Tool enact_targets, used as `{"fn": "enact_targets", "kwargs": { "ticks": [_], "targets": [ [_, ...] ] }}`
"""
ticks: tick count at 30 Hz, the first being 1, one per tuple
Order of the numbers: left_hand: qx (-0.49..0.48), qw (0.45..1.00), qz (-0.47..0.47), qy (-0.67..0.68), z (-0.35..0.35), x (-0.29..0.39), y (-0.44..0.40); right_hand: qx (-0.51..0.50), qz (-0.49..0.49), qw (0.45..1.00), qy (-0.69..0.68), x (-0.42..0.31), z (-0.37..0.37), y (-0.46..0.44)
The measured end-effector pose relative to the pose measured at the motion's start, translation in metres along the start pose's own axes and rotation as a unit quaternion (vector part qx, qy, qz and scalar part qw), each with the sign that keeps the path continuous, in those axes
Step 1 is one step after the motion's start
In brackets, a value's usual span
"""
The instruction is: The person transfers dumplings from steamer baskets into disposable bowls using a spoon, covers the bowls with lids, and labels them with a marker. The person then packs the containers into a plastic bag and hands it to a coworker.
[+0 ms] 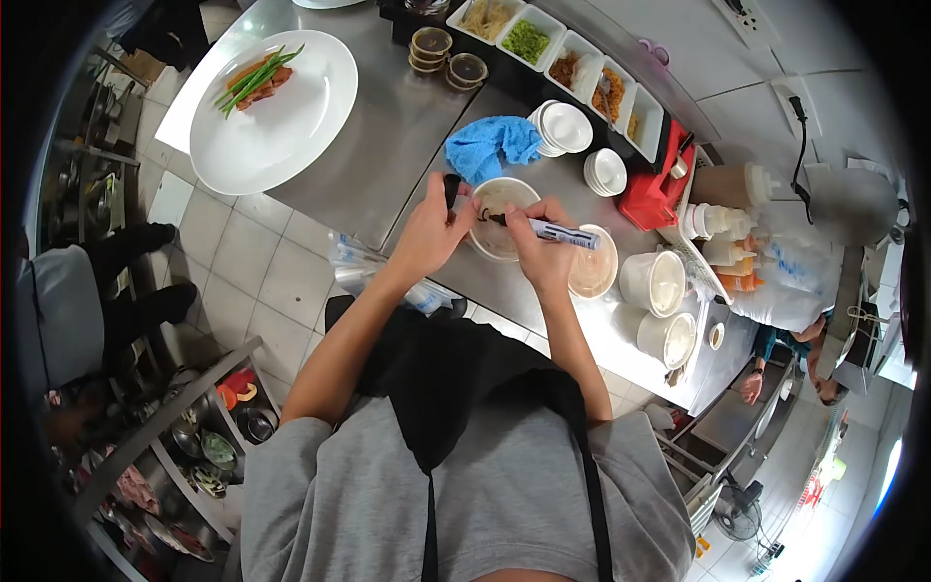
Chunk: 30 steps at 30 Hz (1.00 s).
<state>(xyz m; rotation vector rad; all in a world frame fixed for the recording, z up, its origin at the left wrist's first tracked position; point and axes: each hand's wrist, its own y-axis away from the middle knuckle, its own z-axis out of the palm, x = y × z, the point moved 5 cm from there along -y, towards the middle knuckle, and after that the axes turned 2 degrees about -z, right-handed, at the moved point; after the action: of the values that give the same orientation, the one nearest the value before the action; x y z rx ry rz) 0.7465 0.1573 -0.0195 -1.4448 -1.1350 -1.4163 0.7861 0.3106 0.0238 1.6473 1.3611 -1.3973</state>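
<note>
My right hand (543, 247) grips a marker (562, 234) with a white-and-blue barrel, its dark tip end over the lid of a round white tub (505, 246). Dark strokes show on that lid near the tip. My left hand (432, 233) is closed at the tub's left side, its fingertips near the rim. A black piece that looks like the marker cap (452, 189) sticks up from its fingers. Right beside my right hand stands another lidded tub (594, 262). Further right are two more white tubs, one (652, 283) behind the other (667, 338).
A blue cloth (493, 145) lies behind the tub, near stacked white bowls (562, 128). Ingredient trays (527, 41) and sauce cups (431, 43) line the back. A large plate (274, 155) holds food at left. Sauce bottles (722, 221) stand right. Other people are at both sides.
</note>
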Motion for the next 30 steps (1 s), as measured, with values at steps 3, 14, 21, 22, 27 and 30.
{"fn": "enact_targets", "kwargs": {
  "ticks": [3,14,21,22,27,30],
  "targets": [
    [-0.01,0.998,-0.001,-0.059,-0.001,0.006,-0.001,0.01,0.011,1.0,0.013,-0.004,0.0,0.0],
    [-0.056,0.992,-0.076,-0.085,0.003,0.011,-0.001,0.045,-0.001,0.998,0.034,0.003,-0.009,0.001],
    [-0.046,0.995,-0.068,-0.053,0.003,0.018,0.0,0.036,-0.013,0.997,0.064,-0.006,-0.011,0.002],
    [-0.044,0.996,-0.066,-0.052,0.003,0.017,0.0,0.038,-0.019,0.997,0.068,-0.006,-0.012,0.001],
    [-0.05,0.995,-0.063,-0.052,0.003,0.018,0.0,0.076,-0.038,0.992,0.092,-0.003,-0.019,0.002],
    [-0.047,0.996,-0.06,-0.054,0.003,0.015,-0.001,0.083,-0.03,0.992,0.092,-0.004,-0.02,0.003]
  ]
}}
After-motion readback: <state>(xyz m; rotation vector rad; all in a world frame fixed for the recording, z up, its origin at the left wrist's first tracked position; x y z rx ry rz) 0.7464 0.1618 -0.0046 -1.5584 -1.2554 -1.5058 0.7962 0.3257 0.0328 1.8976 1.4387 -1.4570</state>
